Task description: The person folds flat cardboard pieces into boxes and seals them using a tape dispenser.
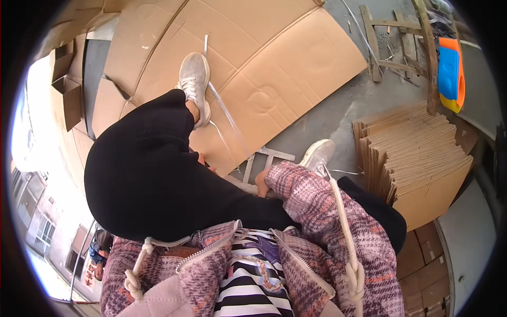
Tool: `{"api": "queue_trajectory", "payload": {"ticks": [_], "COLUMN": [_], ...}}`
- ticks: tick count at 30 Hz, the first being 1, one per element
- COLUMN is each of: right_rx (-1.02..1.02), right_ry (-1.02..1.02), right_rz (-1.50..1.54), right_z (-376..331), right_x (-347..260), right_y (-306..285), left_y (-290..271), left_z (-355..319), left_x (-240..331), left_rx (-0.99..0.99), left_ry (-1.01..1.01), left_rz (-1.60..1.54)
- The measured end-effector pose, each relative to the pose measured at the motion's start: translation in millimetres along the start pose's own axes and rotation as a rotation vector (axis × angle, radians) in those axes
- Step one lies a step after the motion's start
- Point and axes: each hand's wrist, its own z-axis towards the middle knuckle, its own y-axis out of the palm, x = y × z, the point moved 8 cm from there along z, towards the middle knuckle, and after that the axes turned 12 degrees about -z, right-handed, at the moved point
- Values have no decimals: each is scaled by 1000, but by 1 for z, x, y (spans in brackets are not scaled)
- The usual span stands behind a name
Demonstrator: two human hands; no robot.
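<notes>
Only part of my right hand shows, poking out of a pink plaid sleeve between my legs. It sits low over the concrete floor, right beside a white slatted frame piece; whether it grips the frame is hidden. Of my left hand, just a sliver of skin shows behind my raised knee in black trousers. My left white sneaker stands on flattened brown cardboard, and a thin pale strapping band runs past it. My right sneaker rests on the concrete.
A tall stack of flat cardboard sheets stands on the right. Rough wooden slats and a blue and orange plastic object lie at the far right. Open cardboard boxes sit at the left.
</notes>
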Motion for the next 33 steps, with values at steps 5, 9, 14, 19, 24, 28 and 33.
{"api": "queue_trajectory", "payload": {"ticks": [5,9,14,19,24,28,33], "right_rx": [-24,-126,-109,-184,-200,-177,-167], "right_ry": [-209,-285,-370,-216,-234,-178,-206], "right_rz": [254,553,810,662,628,624,622], "right_z": [-76,-98,-96,-93,-90,-77,-59], "right_x": [-33,-33,-69,-82,-75,-71,-77], "right_y": [-78,-67,-28,-24,-17,-20,34], "left_y": [-26,-24,-4,9,-10,-55,-73], "left_z": [-21,-7,-7,3,61,110,157], "left_x": [-55,-56,-62,-117,-95,-79,-39], "left_rx": [14,-116,-73,25,88,189,189], "left_ry": [-34,-85,-562,-733,-614,-496,-399], "left_rz": [-86,-264,-993,-1418,-1560,-1617,-1658]}}
